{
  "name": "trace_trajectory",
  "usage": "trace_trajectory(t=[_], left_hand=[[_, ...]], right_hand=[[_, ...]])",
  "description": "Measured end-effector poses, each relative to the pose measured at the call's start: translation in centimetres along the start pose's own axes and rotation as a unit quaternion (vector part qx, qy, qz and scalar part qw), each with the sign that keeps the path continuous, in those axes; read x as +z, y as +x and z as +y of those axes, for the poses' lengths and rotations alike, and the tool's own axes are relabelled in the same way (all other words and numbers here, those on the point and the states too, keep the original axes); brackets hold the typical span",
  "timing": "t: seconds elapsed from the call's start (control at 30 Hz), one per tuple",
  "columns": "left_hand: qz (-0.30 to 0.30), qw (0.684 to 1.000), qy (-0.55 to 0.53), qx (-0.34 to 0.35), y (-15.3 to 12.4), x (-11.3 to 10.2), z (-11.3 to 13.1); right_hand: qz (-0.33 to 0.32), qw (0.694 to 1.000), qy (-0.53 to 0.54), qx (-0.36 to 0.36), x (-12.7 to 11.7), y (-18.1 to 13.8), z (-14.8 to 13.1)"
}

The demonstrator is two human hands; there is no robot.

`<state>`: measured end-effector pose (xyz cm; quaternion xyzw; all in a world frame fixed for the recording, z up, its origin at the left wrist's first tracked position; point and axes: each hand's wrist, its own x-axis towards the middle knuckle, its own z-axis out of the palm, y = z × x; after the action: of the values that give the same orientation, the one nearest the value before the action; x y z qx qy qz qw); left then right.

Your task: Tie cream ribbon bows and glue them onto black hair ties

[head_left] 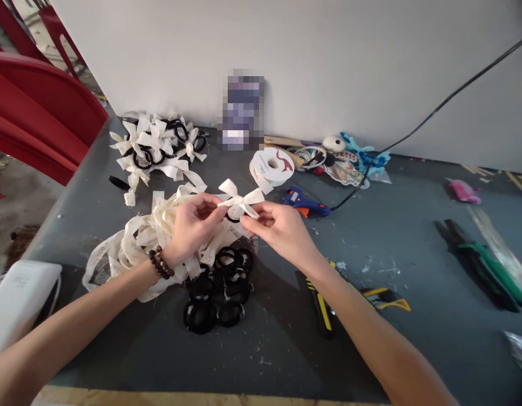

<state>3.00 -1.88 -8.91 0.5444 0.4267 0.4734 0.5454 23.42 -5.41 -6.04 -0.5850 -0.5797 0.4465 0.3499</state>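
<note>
Between my two hands is a cream ribbon bow point(242, 198), its loops and tails spread, with part of a black hair tie point(233, 217) showing beneath it. My left hand point(198, 221) pinches the bow's left side between thumb and fingers; my right hand point(277, 225) pinches its right side. Below my left hand lies a loose heap of cream ribbon point(129, 248) with faint print. Nearer the front edge is a cluster of black hair ties point(220, 296). Just beyond the bow stands a white ribbon spool point(272, 166), and a blue glue gun point(305, 201) lies beside it.
Bow-trimmed hair ties point(157, 144) are piled at the back left. A blurred-out phone point(242, 113) leans on the wall. A black cable point(434, 110) crosses the right side. Cutters point(320, 307), green-handled pliers point(483, 265) and a white box point(23, 301) lie about.
</note>
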Motion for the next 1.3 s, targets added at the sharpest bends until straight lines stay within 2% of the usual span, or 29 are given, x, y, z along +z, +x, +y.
trace_trajectory(t=[0.13,0.23,0.37,0.47,0.5,0.67,0.77,0.83,0.9,1.0,1.17,1.3], left_hand=[[0.065,0.996,-0.062,-0.012,0.9,-0.4,0.4],[0.085,0.993,-0.076,-0.036,1.4,-0.6,1.9],[0.075,0.989,-0.072,-0.11,2.0,-1.5,5.0],[0.013,0.984,-0.024,-0.174,2.6,-2.9,7.2],[-0.001,0.985,0.007,-0.173,2.9,-3.4,7.8],[-0.006,0.974,0.218,-0.066,3.7,-5.9,9.3],[0.07,0.944,0.32,0.045,3.9,-6.8,9.7],[0.117,0.923,0.357,0.089,3.8,-7.1,9.9],[0.119,0.913,0.378,0.1,3.7,-7.2,9.9],[0.089,0.894,0.425,0.111,3.3,-6.9,9.7],[0.09,0.825,0.538,0.144,2.2,-5.5,9.4],[0.036,0.793,0.592,0.143,1.8,-5.3,8.8]], right_hand=[[-0.017,0.999,-0.034,0.003,0.3,-0.1,-0.2],[-0.02,0.999,-0.036,-0.003,0.7,-0.2,-0.2],[-0.044,0.998,-0.036,-0.021,1.3,-0.3,-0.2],[-0.073,0.996,-0.041,-0.04,1.7,-0.5,0.0],[-0.077,0.995,-0.043,-0.043,1.8,-0.6,0.0],[-0.077,0.994,-0.054,-0.052,2.1,-0.9,0.3],[-0.075,0.995,-0.044,-0.053,2.1,-0.9,0.4],[-0.071,0.995,-0.045,-0.056,2.1,-0.9,0.5],[-0.068,0.994,-0.054,-0.061,2.1,-0.8,0.6],[-0.064,0.994,-0.067,-0.061,1.9,-0.8,0.5],[-0.055,0.994,-0.074,-0.064,1.7,-0.8,0.3],[-0.051,0.994,-0.075,-0.066,1.6,-0.8,0.2]])
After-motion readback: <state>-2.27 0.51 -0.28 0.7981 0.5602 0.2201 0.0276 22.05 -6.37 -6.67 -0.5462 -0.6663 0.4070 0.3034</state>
